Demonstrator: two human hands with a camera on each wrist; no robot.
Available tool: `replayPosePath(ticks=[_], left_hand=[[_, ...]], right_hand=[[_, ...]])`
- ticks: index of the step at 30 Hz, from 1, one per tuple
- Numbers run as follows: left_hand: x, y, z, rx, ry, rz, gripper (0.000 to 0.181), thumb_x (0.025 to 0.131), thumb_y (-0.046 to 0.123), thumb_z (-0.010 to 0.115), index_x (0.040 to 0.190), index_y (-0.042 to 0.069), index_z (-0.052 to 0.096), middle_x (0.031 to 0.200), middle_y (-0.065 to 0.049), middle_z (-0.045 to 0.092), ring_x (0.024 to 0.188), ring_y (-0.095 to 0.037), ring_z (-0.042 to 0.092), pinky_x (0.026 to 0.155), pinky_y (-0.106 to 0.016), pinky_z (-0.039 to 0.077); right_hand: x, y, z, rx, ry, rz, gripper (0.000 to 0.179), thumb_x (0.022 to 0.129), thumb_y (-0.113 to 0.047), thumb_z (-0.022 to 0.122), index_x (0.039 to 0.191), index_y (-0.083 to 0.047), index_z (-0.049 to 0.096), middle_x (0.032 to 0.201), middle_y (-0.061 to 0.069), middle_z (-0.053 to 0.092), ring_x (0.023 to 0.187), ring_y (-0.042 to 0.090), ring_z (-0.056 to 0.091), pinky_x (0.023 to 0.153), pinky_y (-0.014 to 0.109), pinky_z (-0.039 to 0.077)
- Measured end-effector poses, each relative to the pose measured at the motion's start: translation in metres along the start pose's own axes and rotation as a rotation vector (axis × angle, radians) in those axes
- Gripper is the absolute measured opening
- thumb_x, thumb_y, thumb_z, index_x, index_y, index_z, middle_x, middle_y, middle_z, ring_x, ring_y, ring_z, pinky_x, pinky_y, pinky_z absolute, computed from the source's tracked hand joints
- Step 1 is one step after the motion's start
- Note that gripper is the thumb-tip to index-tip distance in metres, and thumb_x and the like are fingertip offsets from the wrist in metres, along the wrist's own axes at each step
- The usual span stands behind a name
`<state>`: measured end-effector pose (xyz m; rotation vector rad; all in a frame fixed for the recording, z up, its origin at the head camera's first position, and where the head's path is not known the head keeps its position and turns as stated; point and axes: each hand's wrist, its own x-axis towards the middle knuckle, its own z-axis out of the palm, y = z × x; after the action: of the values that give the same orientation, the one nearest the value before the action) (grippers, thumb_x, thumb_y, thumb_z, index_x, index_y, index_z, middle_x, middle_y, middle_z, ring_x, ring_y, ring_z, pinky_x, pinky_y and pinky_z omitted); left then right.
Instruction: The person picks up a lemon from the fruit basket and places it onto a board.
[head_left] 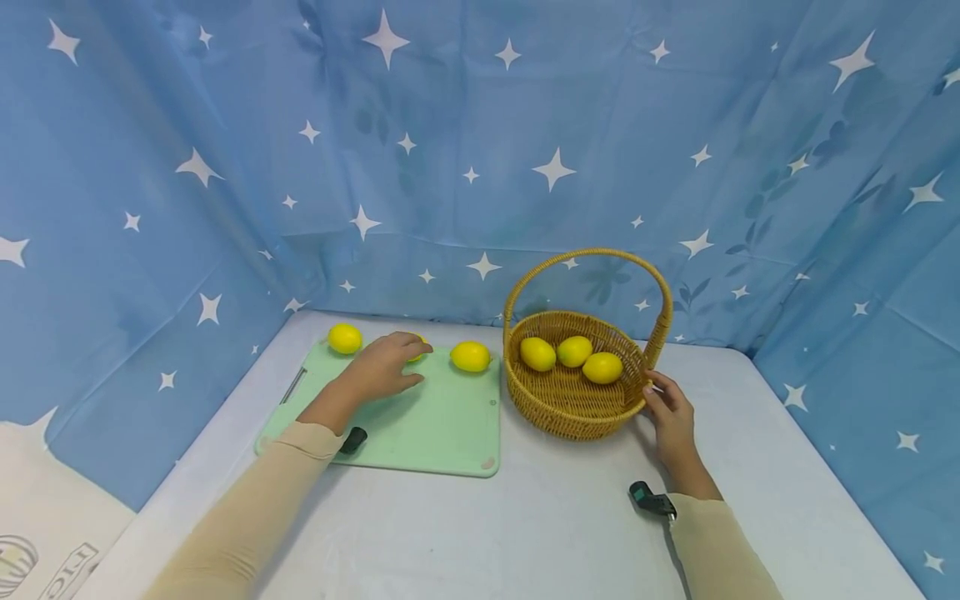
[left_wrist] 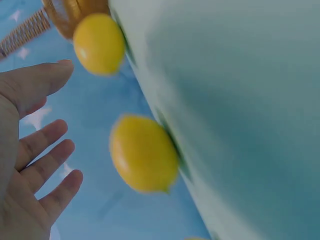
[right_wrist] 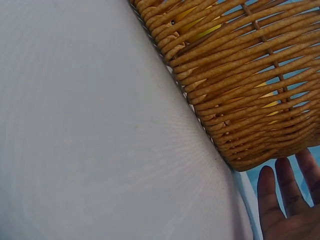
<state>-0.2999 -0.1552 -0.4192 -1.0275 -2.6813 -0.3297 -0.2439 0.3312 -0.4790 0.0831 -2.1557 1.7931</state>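
Note:
My left hand (head_left: 384,367) reaches over the green cutting board (head_left: 442,425), fingers spread and holding nothing. It partly covers the middle lemon (head_left: 417,347) in the head view. In the left wrist view that lemon (left_wrist: 144,154) sits beyond the fingertips, apart from them. Two other lemons lie along the board's far edge, a left lemon (head_left: 345,338) and a right lemon (head_left: 470,357). At the right side of the wicker basket (head_left: 573,425), my right hand (head_left: 672,421) pinches the rim below the handle, thumb and forefinger at the edge. Its other fingers (right_wrist: 268,192) extend beside the woven wall.
Inside the basket lie three lemons, one of them a front lemon (head_left: 602,367). Its tall arched handle (head_left: 588,252) stands upright. The white table (head_left: 555,517) meets a blue star-patterned curtain (head_left: 450,208) at the back. A black wrist device (head_left: 651,498) is by the right sleeve.

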Motion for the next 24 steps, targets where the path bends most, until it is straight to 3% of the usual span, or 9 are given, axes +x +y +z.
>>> replayPosePath(ticks=[5,14,19,24], left_hand=[[0.016,0.026,0.0,0.023,0.028,0.112,0.041,0.087,0.023,0.075,0.125,0.012,0.065,0.122,-0.005,0.061,0.114,-0.024,0.055,0.095,-0.04,0.045],[0.046,0.062,0.006,0.028,0.103,0.283,0.035,0.088,0.025,0.072,0.122,0.016,0.066,0.119,0.0,0.062,0.111,-0.018,0.057,0.095,-0.034,0.045],[0.061,0.076,0.011,-0.002,0.119,0.314,0.034,0.09,0.023,0.07,0.122,0.015,0.066,0.118,0.002,0.062,0.109,-0.015,0.057,0.093,-0.031,0.046],[0.08,0.09,0.019,-0.02,0.081,0.317,0.035,0.09,0.023,0.07,0.124,0.017,0.065,0.12,0.003,0.062,0.11,-0.013,0.056,0.094,-0.028,0.045]], right_hand=[[0.005,0.019,-0.004,0.025,0.017,0.003,0.045,0.103,-0.022,0.051,0.141,0.001,0.045,0.139,0.012,0.042,0.112,0.009,0.049,0.083,0.012,0.047],[-0.005,-0.01,0.0,-0.017,0.001,-0.012,0.045,0.103,-0.019,0.049,0.14,0.005,0.043,0.14,0.016,0.041,0.112,0.005,0.049,0.083,0.011,0.046],[-0.003,-0.005,0.0,-0.025,-0.01,-0.011,0.045,0.104,-0.02,0.049,0.141,0.005,0.043,0.141,0.019,0.038,0.112,0.005,0.048,0.083,0.011,0.046],[0.004,0.011,-0.002,-0.013,0.002,-0.004,0.045,0.103,-0.021,0.049,0.141,0.002,0.044,0.141,0.016,0.04,0.113,0.006,0.048,0.083,0.011,0.046]])
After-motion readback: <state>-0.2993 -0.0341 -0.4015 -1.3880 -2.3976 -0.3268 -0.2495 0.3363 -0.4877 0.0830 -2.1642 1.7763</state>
